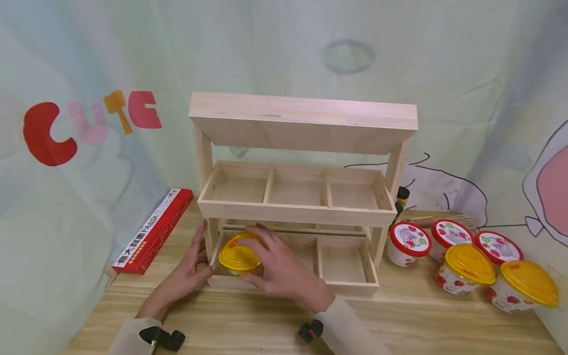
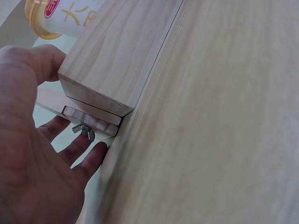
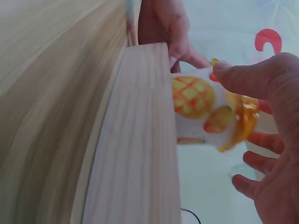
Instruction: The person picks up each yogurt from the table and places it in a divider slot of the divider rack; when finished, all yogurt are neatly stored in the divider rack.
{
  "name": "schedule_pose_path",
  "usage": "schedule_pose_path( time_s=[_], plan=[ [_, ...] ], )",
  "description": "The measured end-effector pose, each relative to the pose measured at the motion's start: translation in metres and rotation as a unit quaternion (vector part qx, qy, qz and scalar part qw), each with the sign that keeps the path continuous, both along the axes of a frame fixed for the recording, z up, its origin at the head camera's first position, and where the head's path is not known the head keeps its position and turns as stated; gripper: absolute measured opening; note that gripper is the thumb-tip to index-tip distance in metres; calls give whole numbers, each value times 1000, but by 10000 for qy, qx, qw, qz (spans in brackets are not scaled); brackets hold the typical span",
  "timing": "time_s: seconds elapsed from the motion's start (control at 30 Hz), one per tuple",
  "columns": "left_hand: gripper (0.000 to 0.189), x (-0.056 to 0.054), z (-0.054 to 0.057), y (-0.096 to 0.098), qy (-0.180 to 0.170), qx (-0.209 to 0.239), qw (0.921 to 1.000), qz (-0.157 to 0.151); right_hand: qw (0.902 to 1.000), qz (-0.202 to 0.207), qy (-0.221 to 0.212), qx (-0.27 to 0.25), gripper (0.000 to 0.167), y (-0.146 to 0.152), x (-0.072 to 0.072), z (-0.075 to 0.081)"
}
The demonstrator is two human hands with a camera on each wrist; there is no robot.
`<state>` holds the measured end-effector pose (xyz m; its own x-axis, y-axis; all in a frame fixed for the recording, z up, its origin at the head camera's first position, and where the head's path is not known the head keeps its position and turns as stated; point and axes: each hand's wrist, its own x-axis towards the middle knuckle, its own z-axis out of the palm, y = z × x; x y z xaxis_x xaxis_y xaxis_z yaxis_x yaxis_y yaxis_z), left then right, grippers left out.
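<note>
Head view: a wooden rack (image 1: 301,213) stands on the wood table (image 1: 230,325). It has a lower tray (image 1: 319,286) and an upper tray (image 1: 297,212), and each one is split into three parts. A yellow-lidded cup (image 1: 239,255) is in the left part of the lower tray. The right hand (image 1: 286,266) grips this cup near its lid, with the thumb on one side and fingers on the other. In the right wrist view, the cup has a cut mango drawn on it. The tray's front board hides the bottom of the cup, so I cannot tell if it touches the tray floor.

The left hand (image 1: 188,273) is at the left end of the rack. Its fingers are loose and apart, close by the side of the rack, and the thumb is at the front corner of the lower tray. In the left wrist view, its fingers are next to a metal wing nut (image 2: 84,131).

Over on the right of the rack are three red-lidded cups (image 1: 410,237) and two strawberry cups (image 1: 469,268) with yellow lids. A black-capped bottle (image 1: 403,193) shows behind the rack's right side. A red pasta box (image 1: 153,231) lies on the left. Behind it all hangs a pale cloth (image 1: 284,54), with the word CUTE on its left side.
</note>
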<state>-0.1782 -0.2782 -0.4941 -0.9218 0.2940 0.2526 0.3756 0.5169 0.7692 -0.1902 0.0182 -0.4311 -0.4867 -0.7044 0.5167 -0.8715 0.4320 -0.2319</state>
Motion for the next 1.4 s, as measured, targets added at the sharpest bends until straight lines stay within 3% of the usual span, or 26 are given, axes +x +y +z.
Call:
schedule_pose_path(
  time_s=[0.23, 0.47, 0.7, 1.03, 1.27, 1.4],
  plan=[
    [119, -1, 0, 1, -14, 54, 10000, -52, 9975, -562, -198, 372, 78, 39, 10, 8],
    [117, -2, 1, 0, 60, 79, 9999, -72, 9951, -904, -386, 106, 79, 84, 22, 14],
    [117, 1, 0, 0, 28, 160, 9998, -91, 9907, -1342, -174, -163, 80, 127, 29, 16],
    [118, 2, 2, 1, -110, 72, 9999, -16, 9727, -2254, -520, -177, 83, 186, 41, 19],
    [117, 1, 2, 0, -54, 7, 10000, 6, 9633, -2639, -333, -354, 86, 222, 44, 18],
    [117, 1, 1, 1, -84, -6, 10000, 36, 9528, -2996, -321, -361, 88, 243, 49, 20]
  ],
)
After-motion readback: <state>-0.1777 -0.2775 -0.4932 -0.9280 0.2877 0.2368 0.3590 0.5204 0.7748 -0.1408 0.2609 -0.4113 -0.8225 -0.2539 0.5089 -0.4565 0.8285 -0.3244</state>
